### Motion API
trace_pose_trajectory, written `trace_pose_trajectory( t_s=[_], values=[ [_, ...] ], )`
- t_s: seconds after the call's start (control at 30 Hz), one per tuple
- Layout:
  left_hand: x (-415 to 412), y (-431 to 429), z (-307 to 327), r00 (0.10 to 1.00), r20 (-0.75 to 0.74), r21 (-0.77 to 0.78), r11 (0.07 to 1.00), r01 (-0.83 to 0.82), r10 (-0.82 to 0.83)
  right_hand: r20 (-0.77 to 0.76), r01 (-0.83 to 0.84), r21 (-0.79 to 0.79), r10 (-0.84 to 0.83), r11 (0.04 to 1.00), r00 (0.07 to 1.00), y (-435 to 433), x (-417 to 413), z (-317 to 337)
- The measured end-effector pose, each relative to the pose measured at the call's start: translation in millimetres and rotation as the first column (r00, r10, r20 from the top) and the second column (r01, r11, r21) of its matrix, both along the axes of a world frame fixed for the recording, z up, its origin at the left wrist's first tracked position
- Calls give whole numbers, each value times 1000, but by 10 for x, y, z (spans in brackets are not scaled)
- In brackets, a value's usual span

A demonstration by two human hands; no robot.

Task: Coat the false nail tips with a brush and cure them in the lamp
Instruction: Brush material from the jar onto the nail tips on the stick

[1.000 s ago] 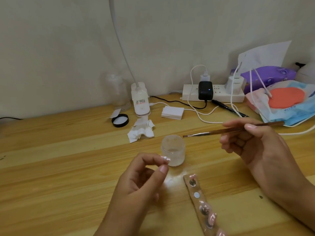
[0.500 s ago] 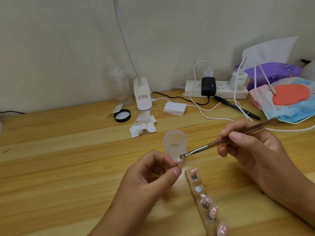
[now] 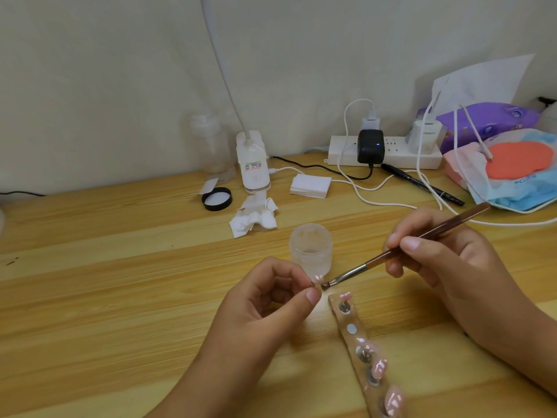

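My left hand (image 3: 265,309) pinches a small pink false nail tip (image 3: 318,279) between thumb and forefinger, just in front of a frosted open jar (image 3: 311,248). My right hand (image 3: 446,260) grips a brown-handled brush (image 3: 391,254) like a pen; its bristles sit right beside the held tip, touching or nearly touching it. A brown holder strip (image 3: 361,351) with several pink nail tips mounted on it lies on the wooden table below the brush. A white gooseneck clip lamp (image 3: 252,164) stands at the back.
A crumpled white tissue (image 3: 253,220) and a black jar lid (image 3: 217,199) lie behind the jar. A white pad stack (image 3: 310,185), a power strip (image 3: 382,150) with chargers and trailing cables, a black pen (image 3: 422,184) and bagged items (image 3: 512,164) fill the back right. A clear bottle (image 3: 212,149) stands by the wall.
My right hand lowered the brush from mid-air down to the nail tip held by my left hand. My left hand stayed in place, still pinching the tip.
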State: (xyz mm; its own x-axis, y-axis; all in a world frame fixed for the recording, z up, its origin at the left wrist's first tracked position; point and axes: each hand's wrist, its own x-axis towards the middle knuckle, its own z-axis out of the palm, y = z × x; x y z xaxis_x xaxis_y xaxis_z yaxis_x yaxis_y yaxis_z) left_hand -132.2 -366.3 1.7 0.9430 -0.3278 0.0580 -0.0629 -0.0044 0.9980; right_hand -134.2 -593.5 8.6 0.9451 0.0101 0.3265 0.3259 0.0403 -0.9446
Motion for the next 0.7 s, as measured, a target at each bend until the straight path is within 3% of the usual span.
trace_pose_trajectory(
  t_s=[0.27, 0.7],
  values=[
    [3, 12, -9, 1000, 9, -20, 999, 26, -26, -37, -18, 175, 25, 984, 999, -28, 50, -1],
    [-6, 3, -10, 999, 15, -9, 999, 33, -33, -52, -78, 119, 85, 990, 995, -12, 30, -1]
  ],
)
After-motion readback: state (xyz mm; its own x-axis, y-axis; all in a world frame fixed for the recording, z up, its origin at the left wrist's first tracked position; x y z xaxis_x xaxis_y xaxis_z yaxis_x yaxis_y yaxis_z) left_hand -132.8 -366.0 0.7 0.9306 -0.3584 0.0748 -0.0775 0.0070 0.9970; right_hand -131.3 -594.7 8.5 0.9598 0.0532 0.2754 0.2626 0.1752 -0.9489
